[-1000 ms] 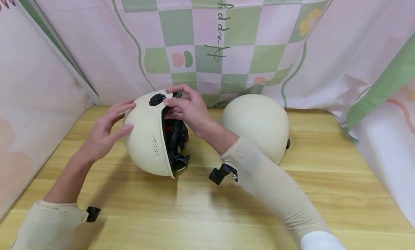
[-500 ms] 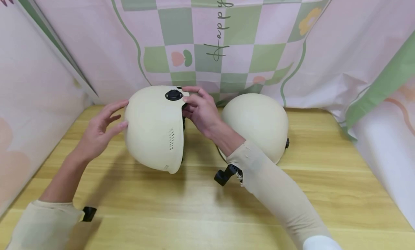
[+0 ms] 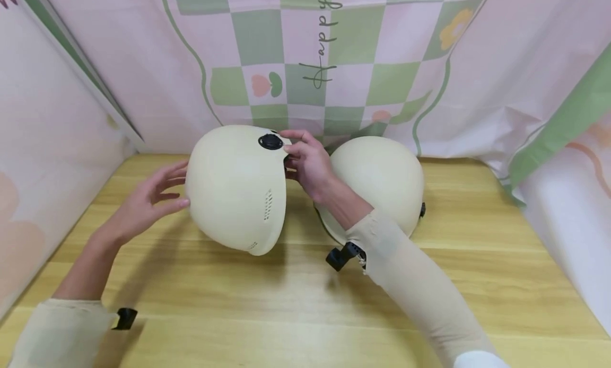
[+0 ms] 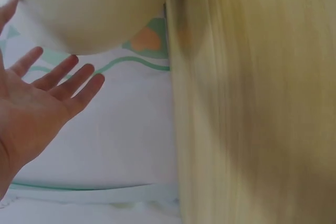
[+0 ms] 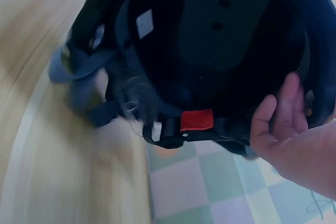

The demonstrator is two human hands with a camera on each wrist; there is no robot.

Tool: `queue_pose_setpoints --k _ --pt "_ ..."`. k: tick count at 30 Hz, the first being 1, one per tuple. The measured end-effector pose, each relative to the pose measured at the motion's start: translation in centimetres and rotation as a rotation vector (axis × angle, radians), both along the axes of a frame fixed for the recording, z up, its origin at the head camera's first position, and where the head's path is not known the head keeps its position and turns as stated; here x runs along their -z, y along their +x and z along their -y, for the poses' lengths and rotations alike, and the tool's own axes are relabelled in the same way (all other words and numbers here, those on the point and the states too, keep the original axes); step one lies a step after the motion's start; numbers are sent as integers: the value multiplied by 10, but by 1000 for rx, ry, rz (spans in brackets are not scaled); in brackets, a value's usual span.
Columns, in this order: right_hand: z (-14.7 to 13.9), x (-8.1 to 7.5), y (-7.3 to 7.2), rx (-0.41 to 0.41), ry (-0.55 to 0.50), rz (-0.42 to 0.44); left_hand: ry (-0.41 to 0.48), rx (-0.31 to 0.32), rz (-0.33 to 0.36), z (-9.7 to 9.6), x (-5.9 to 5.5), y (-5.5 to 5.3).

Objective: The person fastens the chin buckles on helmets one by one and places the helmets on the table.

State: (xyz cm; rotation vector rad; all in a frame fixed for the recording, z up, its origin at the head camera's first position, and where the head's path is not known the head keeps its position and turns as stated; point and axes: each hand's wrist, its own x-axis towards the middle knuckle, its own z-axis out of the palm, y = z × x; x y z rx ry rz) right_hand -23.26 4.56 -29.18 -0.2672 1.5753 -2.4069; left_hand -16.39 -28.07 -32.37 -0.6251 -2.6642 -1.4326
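A cream helmet [image 3: 229, 187] is tilted on its side above the wooden table, a round black vent [image 3: 270, 141] near its upper edge. My right hand [image 3: 312, 166] grips its rim, thumb outside and other fingers inside. In the right wrist view, the helmet's dark lining [image 5: 236, 51] faces the camera, with a red buckle piece [image 5: 197, 120] on the black strap by my hand. On the other side, my left hand [image 3: 148, 203] has its fingers spread; the thumb and fingertips are at the shell. The left wrist view shows this open palm below the smooth shell [image 4: 94, 14].
A second cream helmet [image 3: 382, 182] rests dome-up on the wooden table [image 3: 296, 315], partly behind my right forearm. A checkered cloth [image 3: 353, 39] hangs at the back, and white printed cloth [image 3: 52, 145] closes off the left side.
The helmet has shifted right and turned, so its opening, visible earlier with the straps, now faces away from the head view. My right hand moved right with it; the left thumb slid lower.
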Motion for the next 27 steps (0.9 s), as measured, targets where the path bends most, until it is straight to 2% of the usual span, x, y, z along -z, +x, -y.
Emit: queue_pose_setpoints --k 5,9,19,27 --pt "-8 7 0 -26 93 0 34 36 68 6 5 -1" --pt "-10 11 1 -48 116 0 65 50 111 9 7 1" --pt "-13 10 3 -52 209 -61 44 39 108 11 8 1" --pt "-20 8 3 -34 421 -133 22 6 122 11 7 2"
